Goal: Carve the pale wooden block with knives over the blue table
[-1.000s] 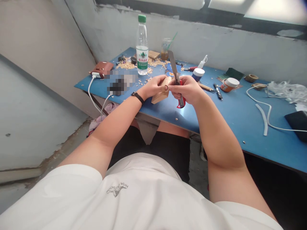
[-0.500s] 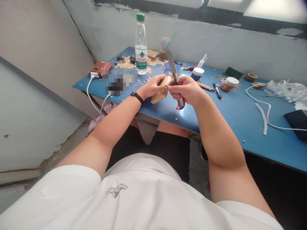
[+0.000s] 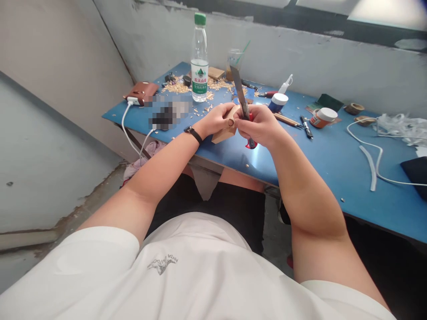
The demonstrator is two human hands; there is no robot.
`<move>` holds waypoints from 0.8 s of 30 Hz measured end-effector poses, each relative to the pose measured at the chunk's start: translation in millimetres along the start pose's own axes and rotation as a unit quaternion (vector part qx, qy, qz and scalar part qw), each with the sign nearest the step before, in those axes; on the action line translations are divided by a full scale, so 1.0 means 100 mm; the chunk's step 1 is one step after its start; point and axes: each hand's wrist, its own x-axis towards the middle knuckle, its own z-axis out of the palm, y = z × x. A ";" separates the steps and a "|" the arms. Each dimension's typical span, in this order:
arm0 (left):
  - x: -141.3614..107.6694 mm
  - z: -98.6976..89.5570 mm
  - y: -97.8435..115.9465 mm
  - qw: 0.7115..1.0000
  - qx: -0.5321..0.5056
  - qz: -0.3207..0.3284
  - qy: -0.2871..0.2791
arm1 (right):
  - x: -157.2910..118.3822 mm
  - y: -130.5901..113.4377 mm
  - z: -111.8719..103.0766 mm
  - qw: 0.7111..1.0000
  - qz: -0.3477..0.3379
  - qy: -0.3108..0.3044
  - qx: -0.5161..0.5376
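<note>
My left hand [image 3: 218, 118] is closed around a pale wood block [image 3: 223, 134] just over the table's front edge. A small round brown ring-like piece [image 3: 231, 122] shows at my left thumb, against the block; whether it is a separate piece I cannot tell. My right hand [image 3: 262, 126] grips a red-handled utility knife [image 3: 245, 106], its long blade pointing up and away from me. The right fingertips meet the left thumb beside the small round piece. Part of the knife handle is hidden by my right fingers.
A water bottle [image 3: 199, 71] stands behind my hands amid wood shavings [image 3: 176, 86]. Right of them are a blue jar [image 3: 278, 103], pencils [image 3: 287, 120], a black marker [image 3: 306, 127] and an orange jar [image 3: 323, 118]. A white cable [image 3: 378, 155] lies farther right; a brown case [image 3: 142, 92] sits left.
The right fingers have shifted over the knife handle, hiding more of it. The view has turned slightly left. My left hand still holds the wood block.
</note>
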 end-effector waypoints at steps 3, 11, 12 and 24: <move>0.01 0.01 -0.01 1.000 -0.020 -0.017 -0.010 | 0.03 0.03 0.00 1.000 -0.003 0.016 -0.015; 0.01 0.02 -0.06 1.000 -0.010 -0.017 -0.009 | 0.05 0.03 -0.05 0.999 -0.007 0.018 -0.045; 0.01 0.01 -0.05 1.000 -0.012 -0.016 -0.011 | 0.05 0.03 -0.05 0.999 -0.006 0.016 -0.047; 0.03 -0.02 -0.09 1.000 -0.021 -0.014 -0.013 | 0.03 0.03 -0.05 0.998 -0.056 0.040 -0.009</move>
